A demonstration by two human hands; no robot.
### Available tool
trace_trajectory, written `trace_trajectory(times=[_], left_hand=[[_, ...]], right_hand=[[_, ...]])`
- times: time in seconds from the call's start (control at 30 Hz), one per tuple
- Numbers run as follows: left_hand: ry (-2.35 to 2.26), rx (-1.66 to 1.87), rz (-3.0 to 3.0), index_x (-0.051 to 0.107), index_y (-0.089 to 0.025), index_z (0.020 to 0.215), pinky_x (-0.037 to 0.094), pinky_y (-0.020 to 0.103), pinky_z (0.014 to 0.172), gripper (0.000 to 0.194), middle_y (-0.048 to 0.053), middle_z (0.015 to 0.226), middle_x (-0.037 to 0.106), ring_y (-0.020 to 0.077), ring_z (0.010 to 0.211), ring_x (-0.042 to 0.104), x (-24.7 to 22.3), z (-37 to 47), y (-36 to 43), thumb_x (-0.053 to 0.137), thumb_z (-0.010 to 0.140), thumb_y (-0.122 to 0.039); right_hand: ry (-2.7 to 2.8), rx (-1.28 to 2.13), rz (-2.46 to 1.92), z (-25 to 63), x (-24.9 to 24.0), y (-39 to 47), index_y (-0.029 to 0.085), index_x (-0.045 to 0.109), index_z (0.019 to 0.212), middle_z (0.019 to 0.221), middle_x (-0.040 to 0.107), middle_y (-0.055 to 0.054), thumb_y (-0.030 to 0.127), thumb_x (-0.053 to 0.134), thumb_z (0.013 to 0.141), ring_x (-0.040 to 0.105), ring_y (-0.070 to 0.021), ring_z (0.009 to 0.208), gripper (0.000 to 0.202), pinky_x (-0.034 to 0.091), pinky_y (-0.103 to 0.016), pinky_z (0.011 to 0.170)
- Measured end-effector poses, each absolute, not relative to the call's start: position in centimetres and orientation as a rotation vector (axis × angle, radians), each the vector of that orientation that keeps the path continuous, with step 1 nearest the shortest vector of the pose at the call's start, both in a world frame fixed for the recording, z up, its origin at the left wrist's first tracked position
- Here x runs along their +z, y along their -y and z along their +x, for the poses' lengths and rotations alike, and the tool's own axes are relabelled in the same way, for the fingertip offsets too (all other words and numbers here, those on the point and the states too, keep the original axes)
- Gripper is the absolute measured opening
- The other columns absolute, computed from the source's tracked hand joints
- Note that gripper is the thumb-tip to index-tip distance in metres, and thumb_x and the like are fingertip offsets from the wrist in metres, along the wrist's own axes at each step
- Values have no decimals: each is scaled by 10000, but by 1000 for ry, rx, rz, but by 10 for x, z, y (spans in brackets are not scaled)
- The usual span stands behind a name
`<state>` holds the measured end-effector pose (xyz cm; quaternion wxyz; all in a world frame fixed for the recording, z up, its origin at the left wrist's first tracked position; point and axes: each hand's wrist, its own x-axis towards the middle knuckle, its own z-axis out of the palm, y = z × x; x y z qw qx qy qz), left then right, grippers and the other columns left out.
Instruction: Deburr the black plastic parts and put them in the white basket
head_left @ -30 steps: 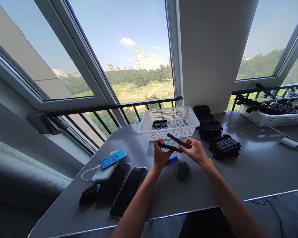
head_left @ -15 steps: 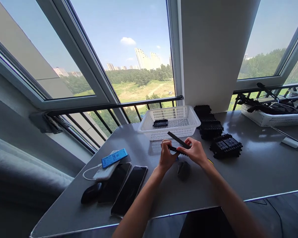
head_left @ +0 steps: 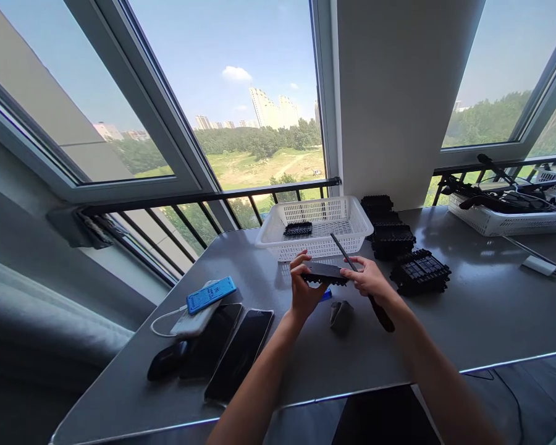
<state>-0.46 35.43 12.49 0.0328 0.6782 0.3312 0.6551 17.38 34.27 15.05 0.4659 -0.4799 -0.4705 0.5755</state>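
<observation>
My left hand (head_left: 304, 290) grips a flat black toothed part (head_left: 325, 272) by its left end, above the grey table. In my right hand (head_left: 369, 279) is a dark file-like tool (head_left: 341, 250); its thin blade points up and left, and its dark handle sticks out below the palm. The fingertips of my right hand touch the right end of the black part. Below the hands, a crumpled dark grey piece (head_left: 341, 317) lies on the table, with a small blue object (head_left: 327, 295) just behind it.
A white basket (head_left: 285, 250) behind my hands holds one black part. Stacks of black parts (head_left: 421, 272) stand to the right. Phones (head_left: 239, 355), a blue-screened device (head_left: 211, 295) and a black mouse (head_left: 167, 360) lie left. Another white basket (head_left: 491, 222) with black items is far right.
The tool has turned from flat to edge-on, and its handle now shows under my right hand. The black part has tilted to show its flat face. My left fingers have lifted slightly.
</observation>
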Motion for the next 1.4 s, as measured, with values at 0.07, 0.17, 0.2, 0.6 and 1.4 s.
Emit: trace_trajectory(times=[0.07,0.17,0.2,0.6,1.4], left_hand=[[-1025,1933,2090,343,-252,972,365,501,1023,590,117,1295,444,284,1319,382,128,-3,-353,756,576,-109],[-1035,1813,2021,355,-246,1175,326,512,1070,690,168,1468,291,309,1397,273,131,-1,-351,683,596,-61],[-1033,1785,1967,346,-245,1238,330,503,1076,739,170,1487,268,310,1401,269,132,0,-351,671,601,-61],[-1053,1517,1191,491,-186,1233,553,384,791,730,52,854,719,233,821,694,135,-10,-366,811,609,-386],[-1121,1670,1577,517,-212,895,465,239,664,379,-24,767,572,128,699,564,141,-26,-367,757,607,-262]], right_hand=[[1087,1407,-1119,176,152,-343,161,537,1123,460,435,117,468,808,562,256,-32,320,694,165,-174,308],[976,1384,-1073,180,154,-345,139,569,1080,456,414,114,455,831,540,237,-18,333,678,138,-166,312],[946,1375,-1065,180,154,-346,133,582,1055,468,433,102,442,840,531,245,-16,340,660,139,-165,312],[1065,1193,-1126,178,149,-347,123,683,900,630,624,-18,462,817,544,434,-68,424,510,285,-194,354],[1668,681,-1049,177,176,-316,200,379,616,492,342,54,647,399,884,310,-77,445,522,215,-224,449]])
